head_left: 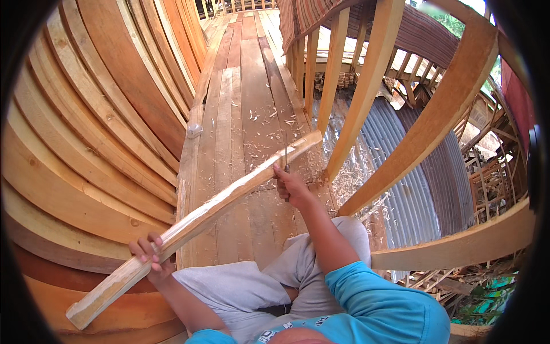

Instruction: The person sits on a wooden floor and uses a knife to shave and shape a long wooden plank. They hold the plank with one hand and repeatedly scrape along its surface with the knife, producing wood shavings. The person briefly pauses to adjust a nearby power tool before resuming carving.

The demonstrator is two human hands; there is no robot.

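A long piece of pale wood [209,207] slants across in front of me, from the lower left up to the balusters at right. Fresh whitish cuts run along its upper face. Toward its lower end my left hand [152,255] is closed around it. My right hand [291,186] grips the handle of a knife [286,156]; the thin dark blade stands up against the wood's far part. Most of the handle is hidden in my fingers. My crossed legs in grey trousers [229,284] are just below the wood.
Shavings [269,117] lie scattered over the plank floor [224,103]. A plank wall [94,149] rises close at left, with a small whitish container [194,131] at its foot. Wooden balusters [366,86] line the right; beyond them lies a corrugated metal roof [395,166]. Striped cloth [306,20] drapes the railing.
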